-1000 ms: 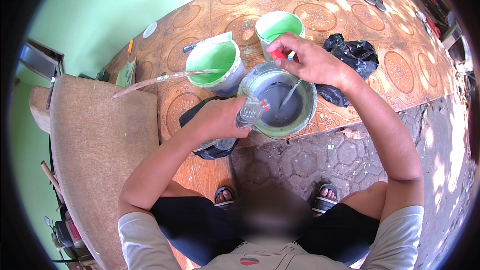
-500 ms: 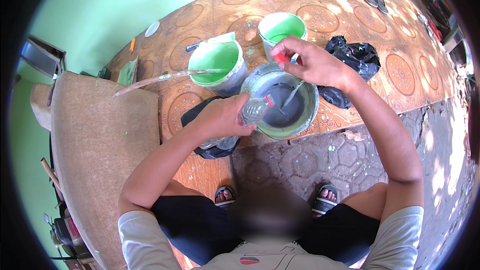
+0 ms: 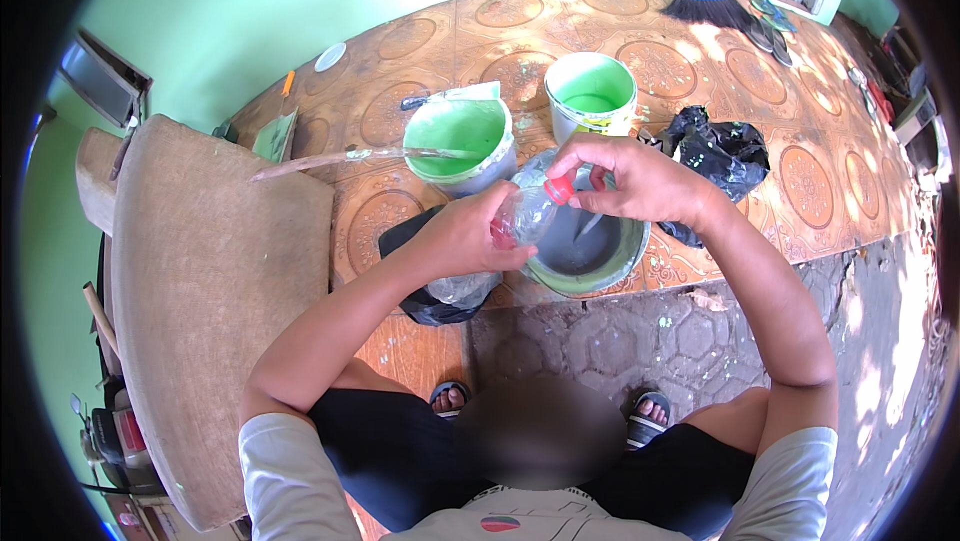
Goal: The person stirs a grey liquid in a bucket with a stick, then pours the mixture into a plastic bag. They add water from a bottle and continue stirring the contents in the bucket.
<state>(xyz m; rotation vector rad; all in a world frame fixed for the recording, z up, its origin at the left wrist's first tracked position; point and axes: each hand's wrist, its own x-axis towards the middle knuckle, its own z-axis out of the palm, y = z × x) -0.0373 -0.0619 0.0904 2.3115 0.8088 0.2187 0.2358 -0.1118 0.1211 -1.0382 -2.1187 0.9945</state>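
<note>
My left hand (image 3: 465, 236) is wrapped around a clear plastic bottle (image 3: 532, 209), which is tilted with its neck toward the right. My right hand (image 3: 640, 179) pinches a red bottle cap (image 3: 559, 190) between thumb and fingers, right at the bottle's mouth. Whether the cap is seated on the neck is hard to make out. Both hands are above a round bucket (image 3: 630, 266) holding dark grey liquid. A stirring stick (image 3: 588, 224) stands in that liquid, its upper part hidden behind my right hand.
Beyond my hands stand a bucket of green paint (image 3: 425, 166) with a wooden stick (image 3: 330, 163) across it and another green-lined bucket (image 3: 590, 125). Black plastic bags (image 3: 735, 156) lie to the right. A brown cushioned seat (image 3: 220, 311) is on the left. A blue broom (image 3: 705, 1) stands far off.
The cap in my right hand has come to the bottle's mouth, where before they were apart. The view has shifted slightly, and the bottle's neck points a little higher.
</note>
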